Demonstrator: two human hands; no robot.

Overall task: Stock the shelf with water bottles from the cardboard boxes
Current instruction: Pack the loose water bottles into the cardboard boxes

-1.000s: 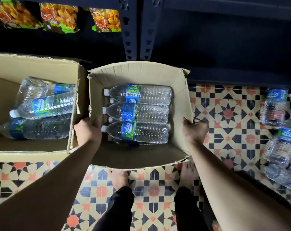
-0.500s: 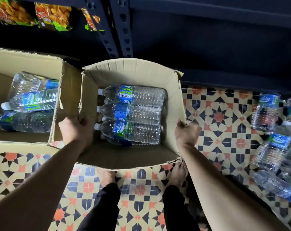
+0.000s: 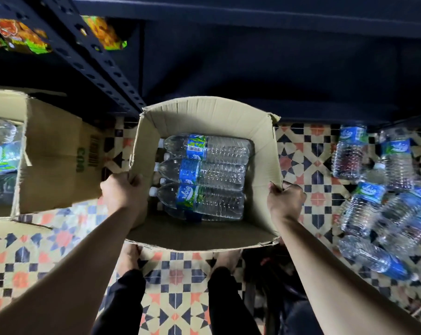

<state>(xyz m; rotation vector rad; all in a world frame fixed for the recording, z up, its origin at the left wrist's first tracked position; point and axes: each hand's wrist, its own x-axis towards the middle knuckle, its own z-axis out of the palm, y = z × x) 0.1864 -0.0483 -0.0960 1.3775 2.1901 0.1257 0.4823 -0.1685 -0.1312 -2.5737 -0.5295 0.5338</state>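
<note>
Nearest to us, we are seeing two bare feet (image 3: 225,258) and dark trouser legs (image 3: 231,303) standing on the patterned tile floor (image 3: 180,296), just under the near flap of the open cardboard box (image 3: 204,112); both forearms are reaching forward to that box; the left hand (image 3: 123,192) is curling tight over the top edge of the box's left wall, fingers wrapping inside, and the right hand (image 3: 285,201) is clenching the top edge of the right wall the same way. Inside the box, water bottles (image 3: 204,175) with blue and green labels are lying on their sides, caps pointing left, three showing on top with more caps peeking out beneath them; they are filling the far part of the box, leaving bare cardboard at the near end. To the right, loose water bottles (image 3: 378,201) are lying scattered on the tiles, well apart from the box; to the left, a second cardboard box (image 3: 50,160) is sitting with more bottles inside. Farther off, the dark metal shelf (image 3: 228,68) is standing behind the boxes, and snack packets (image 3: 21,37) are resting on its far left part.
</note>
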